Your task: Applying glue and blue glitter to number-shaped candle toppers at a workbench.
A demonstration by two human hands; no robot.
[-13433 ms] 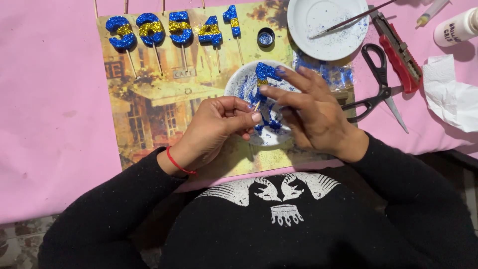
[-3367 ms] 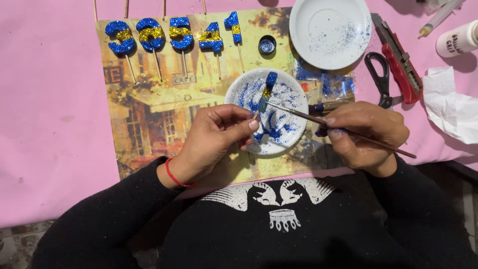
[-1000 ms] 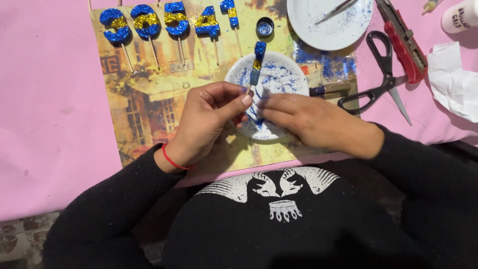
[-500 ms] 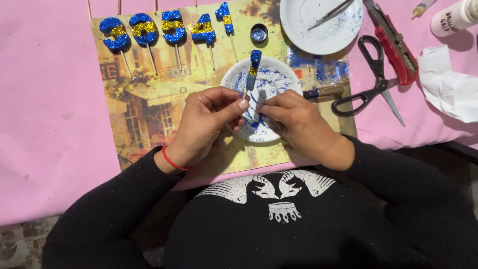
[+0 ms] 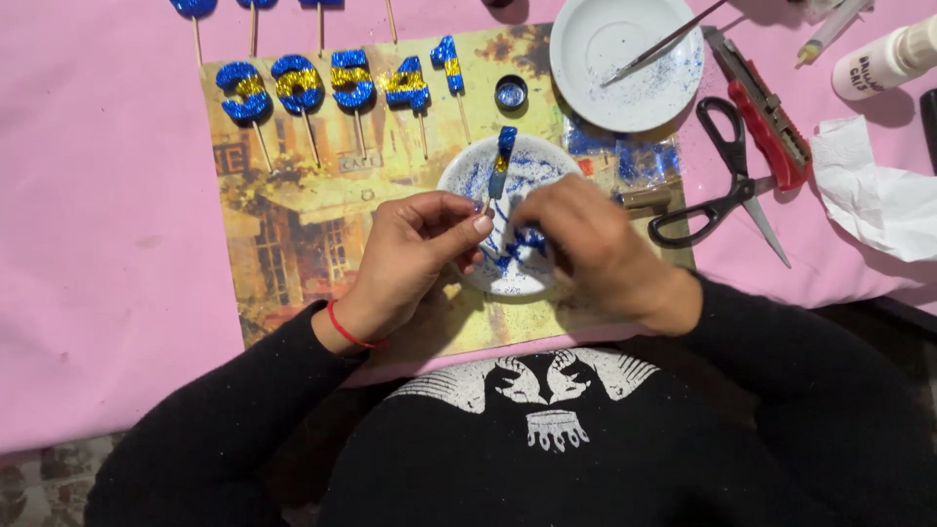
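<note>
Both hands (image 5: 508, 244) stay, perhaps hiding saucer (image 5: 468, 171) beside scissors (image 5: 727, 185).

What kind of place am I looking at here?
Probably a home craft table. A pink cloth covers it, with glittered blue and gold number toppers on sticks, a white dish of blue glitter, scissors and a glue bottle.

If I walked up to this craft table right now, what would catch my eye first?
Probably the row of glittery blue and gold number picks lying along the top of a yellow printed sheet on the pink table cover. Just below, the left hand and right hand meet over a small white dish smeared with blue glitter, holding another glittered pick. Black scissors lie to the right.
</note>
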